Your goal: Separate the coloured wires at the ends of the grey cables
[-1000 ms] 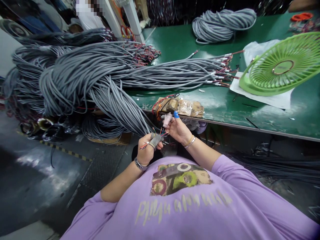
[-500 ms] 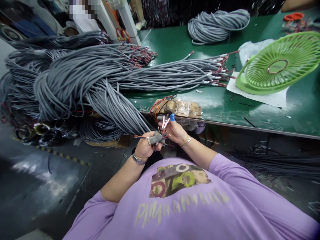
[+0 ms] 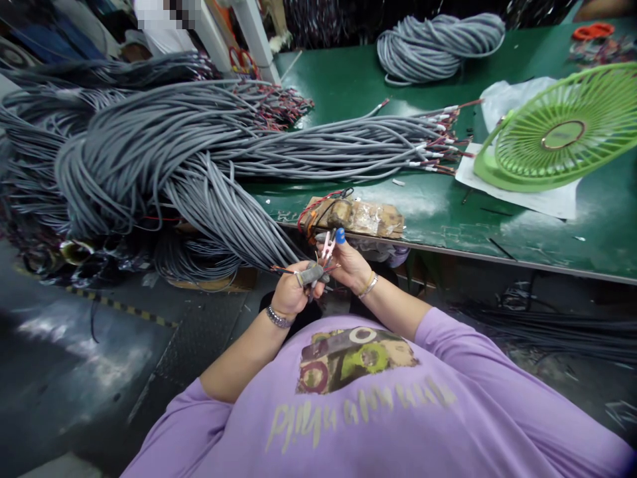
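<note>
Now the left hand (image 3: 291, 292) pinched thin coloured wires (image 3: 330, 268) beneath a thumb in a grey wrap (image 3: 312, 273), a few ends poking out leftward. The right hand (image 3: 354, 267), its thumb tipped with a blue cover (image 3: 340, 236), was curled and seemed to pinch a pale pink clip (image 3: 328, 245) just above those wires. A second earlier that clip was a tilted blur; now its two prongs stood apart and upright, so the right hand had probably steadied it for work on the strands. Those wires lay between the hands, at the end of a grey cable bundle (image 3: 239, 216) sloping off the green table (image 3: 438, 216). Beyond, a worn block (image 3: 373, 219) sat at the table's edge, a green fan (image 3: 562, 133) farther right.
</note>
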Motion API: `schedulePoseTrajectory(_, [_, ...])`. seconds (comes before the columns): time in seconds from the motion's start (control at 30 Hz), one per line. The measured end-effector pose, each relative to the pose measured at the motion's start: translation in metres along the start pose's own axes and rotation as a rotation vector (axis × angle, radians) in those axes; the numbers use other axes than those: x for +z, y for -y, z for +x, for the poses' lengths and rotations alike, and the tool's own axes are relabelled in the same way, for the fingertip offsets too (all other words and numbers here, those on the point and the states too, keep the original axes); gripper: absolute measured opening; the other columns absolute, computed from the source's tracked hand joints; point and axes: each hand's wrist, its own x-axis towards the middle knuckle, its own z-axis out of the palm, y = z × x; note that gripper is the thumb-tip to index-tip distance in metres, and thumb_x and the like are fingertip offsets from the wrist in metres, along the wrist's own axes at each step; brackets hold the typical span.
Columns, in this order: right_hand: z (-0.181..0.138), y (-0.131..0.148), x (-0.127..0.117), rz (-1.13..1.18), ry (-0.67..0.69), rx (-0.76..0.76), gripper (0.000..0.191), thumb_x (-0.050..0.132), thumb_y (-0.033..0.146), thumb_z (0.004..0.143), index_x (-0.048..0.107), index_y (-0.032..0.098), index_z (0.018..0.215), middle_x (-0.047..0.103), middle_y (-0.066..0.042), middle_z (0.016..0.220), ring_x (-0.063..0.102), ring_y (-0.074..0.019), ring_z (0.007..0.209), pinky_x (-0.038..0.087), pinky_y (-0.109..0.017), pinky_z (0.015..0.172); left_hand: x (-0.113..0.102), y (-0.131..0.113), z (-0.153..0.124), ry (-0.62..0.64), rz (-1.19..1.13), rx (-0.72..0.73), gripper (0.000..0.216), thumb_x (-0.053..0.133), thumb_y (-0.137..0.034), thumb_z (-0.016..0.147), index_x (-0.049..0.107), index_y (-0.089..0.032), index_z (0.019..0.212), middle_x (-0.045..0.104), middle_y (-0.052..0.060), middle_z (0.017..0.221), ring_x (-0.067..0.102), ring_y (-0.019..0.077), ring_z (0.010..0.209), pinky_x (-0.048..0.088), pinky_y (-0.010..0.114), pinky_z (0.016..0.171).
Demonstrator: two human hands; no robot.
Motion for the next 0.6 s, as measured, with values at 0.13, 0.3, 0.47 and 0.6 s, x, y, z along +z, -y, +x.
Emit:
schedulePoseTrajectory(0.13, [-0.0013,0.0005,0.0008,-0.014,0.0,0.004,0.044,0.067,0.06,0.079,0.065,0.016,0.076,0.065,0.0,0.065,0.056,-0.0086,0.053,0.048,-0.021,0.053,-0.0013,0.0018,-0.0003,-0.001,0.007,-0.003,0.036,0.072,-0.046,0.07,0.061,-0.013,0.06,0.056,0.002,0.042,0.038,0.0057,0.034,0.021,0.02,0.038])
schedulePoseTrajectory(0.3, [-0.0022,0.0011,0.0023,0.004,0.02,-0.011,0.043,0.067,0.057,0.08,0.067,0.014,0.079,0.061,0.001,0.061,0.053,-0.007,0.053,0.044,-0.018,0.051,-0.0023,0.0012,-0.0004,-0.014,0.004,-0.007,0.035,0.073,-0.045,0.07,0.061,-0.013,0.062,0.056,0.001,0.042,0.038,0.0053,0.034,0.02,0.019,0.038])
schedulePoseTrajectory(0.47, [-0.0041,0.0013,0.0048,-0.007,0.031,-0.005,0.049,0.064,0.063,0.079,0.066,0.014,0.078,0.056,0.003,0.057,0.047,-0.0061,0.048,0.042,-0.018,0.049,-0.0009,-0.0004,0.0001,-0.03,0.01,-0.024,0.035,0.073,-0.046,0.069,0.061,-0.013,0.063,0.055,0.001,0.042,0.036,0.0049,0.033,0.019,0.019,0.037])
schedulePoseTrajectory(0.6, [-0.0063,0.0013,0.0039,-0.032,0.052,0.037,0.054,0.058,0.07,0.079,0.064,0.016,0.079,0.062,0.0,0.065,0.051,-0.0083,0.052,0.044,-0.02,0.05,0.0016,-0.0031,-0.003,-0.029,0.037,-0.018,0.039,0.074,-0.049,0.066,0.061,-0.013,0.061,0.054,0.001,0.041,0.037,0.0052,0.033,0.019,0.02,0.037])
